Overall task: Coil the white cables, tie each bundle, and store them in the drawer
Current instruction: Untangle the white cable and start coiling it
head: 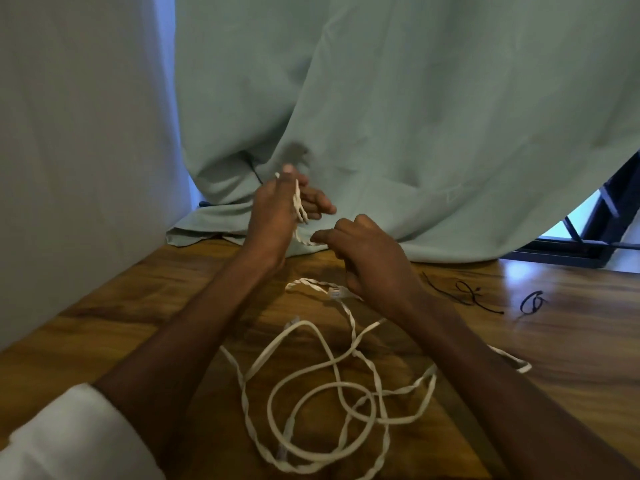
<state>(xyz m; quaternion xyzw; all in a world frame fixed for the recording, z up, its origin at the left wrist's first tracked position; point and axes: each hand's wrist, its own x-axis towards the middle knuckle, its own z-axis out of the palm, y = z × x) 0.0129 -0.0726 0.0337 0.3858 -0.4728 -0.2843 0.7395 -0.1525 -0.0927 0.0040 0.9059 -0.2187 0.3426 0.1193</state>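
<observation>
White flat cables (pixel 322 386) lie in loose tangled loops on the wooden table (pixel 138 306), in front of me. My left hand (pixel 277 209) is raised above the far side of the table and holds a few short turns of white cable between thumb and fingers. My right hand (pixel 367 258) pinches the same cable just below and to the right of the left hand. A white connector (pixel 335 292) lies on the table under my right hand. No drawer is in view.
Black ties lie on the table at the right: a long loose one (pixel 464 296) and a small looped one (pixel 531 303). A pale green curtain (pixel 398 116) hangs down onto the table's far edge. A dark frame (pixel 595 230) stands at the far right.
</observation>
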